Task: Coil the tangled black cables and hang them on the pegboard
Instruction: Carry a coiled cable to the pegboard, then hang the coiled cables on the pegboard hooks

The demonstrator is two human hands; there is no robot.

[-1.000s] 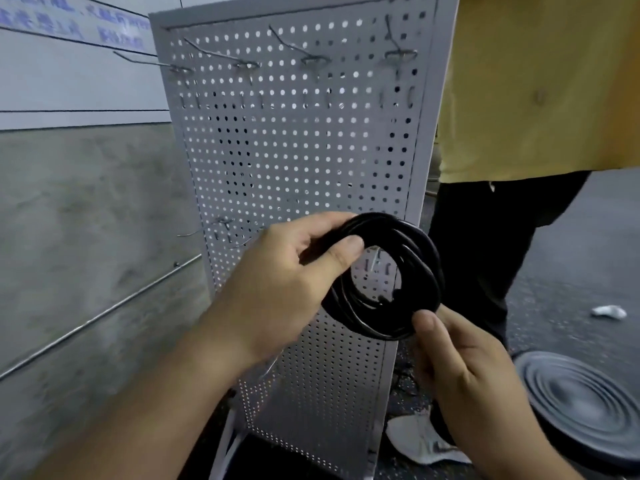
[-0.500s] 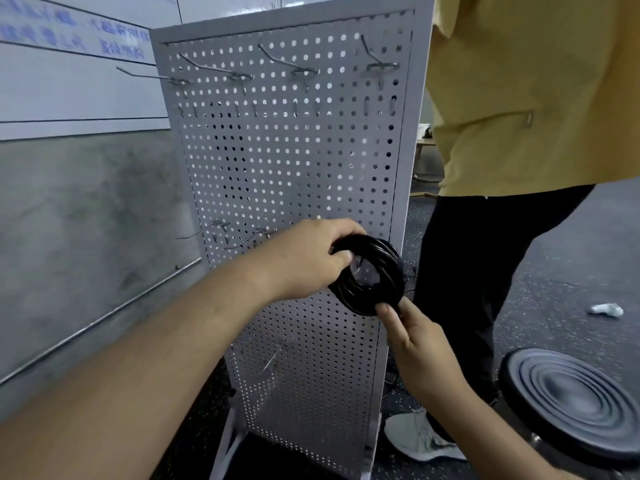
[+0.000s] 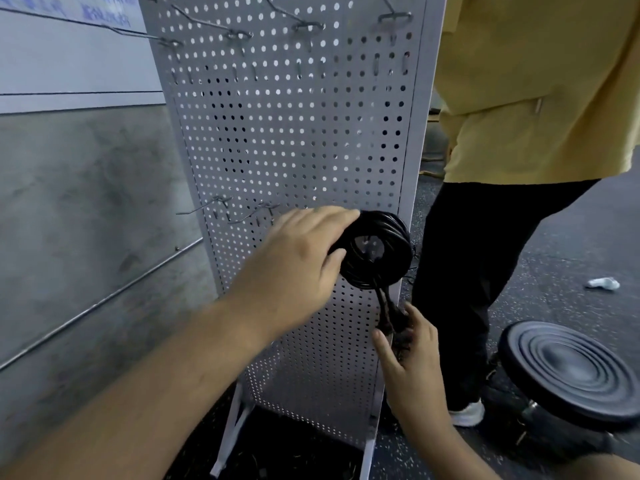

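A coil of black cable (image 3: pixel 388 261) is held against the right side of the grey metal pegboard (image 3: pixel 294 140), level with its lower row of hooks. My left hand (image 3: pixel 298 265) grips the coil's left side, thumb in front and fingers over the top. Two loose cable ends (image 3: pixel 386 306) hang down from the coil. My right hand (image 3: pixel 408 355) is below it, fingers curled around those ends. Whether the coil sits on a hook is hidden by the coil and my hand.
Empty wire hooks stick out along the pegboard's top (image 3: pixel 239 32) and at mid height on the left (image 3: pixel 221 202). A person in a yellow shirt (image 3: pixel 540 91) stands close on the right. A black round stool (image 3: pixel 568 372) is at lower right. A grey wall (image 3: pixel 86 202) is on the left.
The coil has moved further in against the pegboard. My right hand dropped from the coil's lower edge to the hanging ends. The camera moved closer and tilted down.
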